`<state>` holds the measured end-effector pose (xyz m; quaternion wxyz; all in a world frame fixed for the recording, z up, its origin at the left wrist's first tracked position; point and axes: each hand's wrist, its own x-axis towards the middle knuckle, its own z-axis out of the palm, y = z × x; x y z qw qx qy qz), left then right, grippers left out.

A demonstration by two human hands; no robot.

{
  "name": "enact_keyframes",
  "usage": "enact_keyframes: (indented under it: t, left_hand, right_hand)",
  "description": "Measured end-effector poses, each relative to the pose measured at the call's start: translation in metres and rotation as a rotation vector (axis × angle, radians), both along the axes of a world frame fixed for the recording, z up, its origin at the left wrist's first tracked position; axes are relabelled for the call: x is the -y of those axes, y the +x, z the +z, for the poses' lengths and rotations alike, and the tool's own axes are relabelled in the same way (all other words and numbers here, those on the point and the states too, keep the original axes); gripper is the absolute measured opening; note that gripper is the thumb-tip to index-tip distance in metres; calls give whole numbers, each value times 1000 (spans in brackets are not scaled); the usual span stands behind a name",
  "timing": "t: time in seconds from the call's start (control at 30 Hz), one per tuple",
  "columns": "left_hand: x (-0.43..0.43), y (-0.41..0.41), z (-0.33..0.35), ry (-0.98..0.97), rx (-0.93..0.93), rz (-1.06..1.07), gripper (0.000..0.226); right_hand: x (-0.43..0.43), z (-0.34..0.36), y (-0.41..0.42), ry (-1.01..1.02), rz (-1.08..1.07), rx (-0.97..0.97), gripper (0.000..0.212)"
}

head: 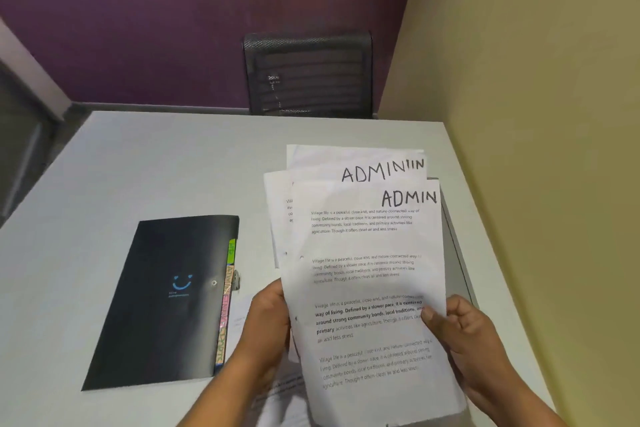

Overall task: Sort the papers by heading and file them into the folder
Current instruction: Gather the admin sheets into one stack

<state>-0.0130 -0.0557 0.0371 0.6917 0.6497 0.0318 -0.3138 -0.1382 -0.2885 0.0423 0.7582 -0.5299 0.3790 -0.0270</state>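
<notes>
I hold a fanned bunch of white printed papers (363,253) upright above the table, each with "ADMIN" handwritten at the top right. My left hand (268,326) grips their left edge. My right hand (464,336) grips the right edge, thumb on the front sheet. A black folder (162,302) with a blue smiley mark lies shut on the table to the left, coloured labelled tabs sticking out along its right side. More papers (277,392) lie on the table under my hands, mostly hidden.
The white table (156,166) runs to a yellow wall (536,149) on the right. A black mesh chair (308,76) stands behind the far edge, against a purple wall. A grey flat object (457,246) lies beneath the held papers at the right.
</notes>
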Motion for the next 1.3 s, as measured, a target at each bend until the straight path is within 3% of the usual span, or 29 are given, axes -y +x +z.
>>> enact_keyframes:
  t: [0.1, 0.2, 0.27, 0.4, 0.5, 0.6, 0.73, 0.9, 1.13, 1.2, 1.3]
  left_hand:
    - [-13, 4, -4, -45, -31, 49, 38]
    - [-17, 8, -4, -157, -104, 75, 40]
    - [-14, 4, 8, -191, -48, 116, 49]
    - [-12, 1, 10, -296, -132, 194, 65]
    - [-12, 4, -16, -101, -222, 181, 42]
    - [-14, -4, -51, 116, -325, 227, 25]
    - [-23, -24, -88, 241, -430, 270, 22]
    - [-35, -39, -119, 265, -559, 324, 13]
    - [-35, -45, -122, 384, -365, 305, 9]
    - [-33, -44, -120, 420, -277, 264, 10]
    - [-28, -45, -114, 400, -191, 254, 13]
  right_hand:
    - [-2, 1, -7, -43, 18, 9, 55]
    - [-4, 1, -9, -64, 44, 68, 46]
    - [-5, -1, -8, -88, 59, 97, 45]
    - [-4, -11, -9, -121, 78, 46, 42]
    - [-4, -29, -13, -125, 177, -84, 40]
    - [-11, -58, -23, -160, 295, -284, 24]
    - [-22, -102, -39, -254, 326, -414, 34]
    - [-31, -104, -47, -411, 336, -478, 40]
    - [-3, -116, -71, -478, 312, -514, 16]
    - [6, -111, -75, -401, 207, -460, 7]
    - [18, -99, -78, -296, 113, -379, 11]
